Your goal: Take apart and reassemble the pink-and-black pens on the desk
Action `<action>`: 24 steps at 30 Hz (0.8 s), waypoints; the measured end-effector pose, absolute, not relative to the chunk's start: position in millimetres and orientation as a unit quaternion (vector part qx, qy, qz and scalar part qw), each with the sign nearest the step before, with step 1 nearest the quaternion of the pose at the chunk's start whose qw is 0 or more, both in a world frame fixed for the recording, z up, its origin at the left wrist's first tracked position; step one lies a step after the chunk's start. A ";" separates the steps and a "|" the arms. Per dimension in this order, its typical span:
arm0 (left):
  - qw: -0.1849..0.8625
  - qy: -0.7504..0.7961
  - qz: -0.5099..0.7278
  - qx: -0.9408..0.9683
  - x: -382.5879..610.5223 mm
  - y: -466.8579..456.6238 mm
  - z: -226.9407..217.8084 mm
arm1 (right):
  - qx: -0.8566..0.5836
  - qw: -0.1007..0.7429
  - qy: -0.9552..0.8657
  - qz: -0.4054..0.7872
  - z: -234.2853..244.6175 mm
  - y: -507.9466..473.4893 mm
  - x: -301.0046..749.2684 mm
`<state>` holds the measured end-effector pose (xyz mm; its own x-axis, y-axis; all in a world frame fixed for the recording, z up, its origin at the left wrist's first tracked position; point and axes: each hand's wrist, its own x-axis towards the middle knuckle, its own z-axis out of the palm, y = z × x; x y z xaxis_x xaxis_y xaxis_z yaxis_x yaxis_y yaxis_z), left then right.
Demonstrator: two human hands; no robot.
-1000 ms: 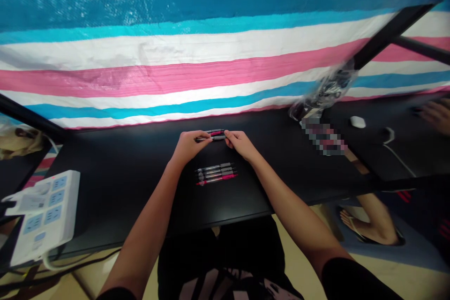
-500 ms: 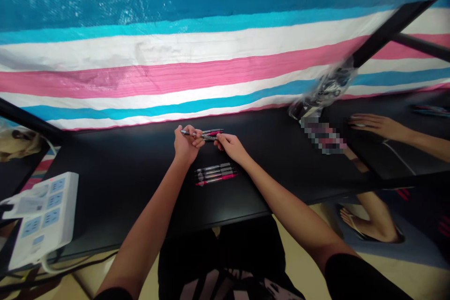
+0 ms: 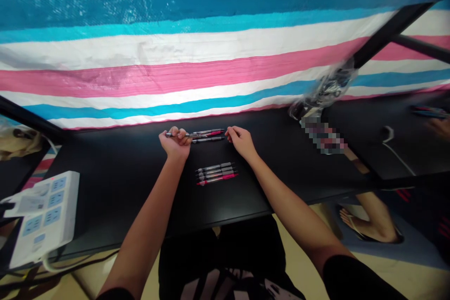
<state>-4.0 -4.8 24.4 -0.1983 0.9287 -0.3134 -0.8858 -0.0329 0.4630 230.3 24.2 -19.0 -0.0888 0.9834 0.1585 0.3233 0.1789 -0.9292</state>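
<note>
My left hand (image 3: 177,143) is closed around a pen (image 3: 169,134), whose end pokes out by the thumb; the fingers hide most of it. Just right of that hand, a few pens (image 3: 209,132) with clear barrels lie side by side on the black table (image 3: 133,183), one with a pink grip. A dark pen (image 3: 211,140) lies slightly nearer to me. Beyond the right ends of these pens rests my right hand (image 3: 242,143), fingers loosely bent and holding nothing visible. Closer to me, several pens (image 3: 216,169) form a neat row, a pink one (image 3: 218,179) nearest.
A white power strip (image 3: 52,215) with a plug in it stands at the left edge. To the right are a clear plastic bag (image 3: 328,89) of dark items and a blurred-out object (image 3: 323,136). Another person's hand (image 3: 441,127) shows at the far right, near a white cable (image 3: 399,154).
My left hand has moved left with its pen. My right hand has drawn right, away from the dark pen now on the table. The other person's hand has shifted right.
</note>
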 end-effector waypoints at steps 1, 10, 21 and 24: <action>0.626 0.289 0.723 0.042 -3.5 -4.7 24.3 | -0.515 0.429 -0.640 0.376 -19.5 23.4 229.2; 0.598 0.290 0.746 0.042 -8.0 -3.7 19.3 | -0.522 0.421 -0.647 0.364 -18.2 24.1 230.2; 0.581 0.302 0.755 0.034 -5.8 -3.5 20.0 | -0.516 0.421 -0.641 0.382 -19.2 24.5 229.1; 0.558 0.312 0.768 0.039 -6.6 -2.6 20.0 | -0.519 0.422 -0.634 0.387 -19.5 25.1 229.8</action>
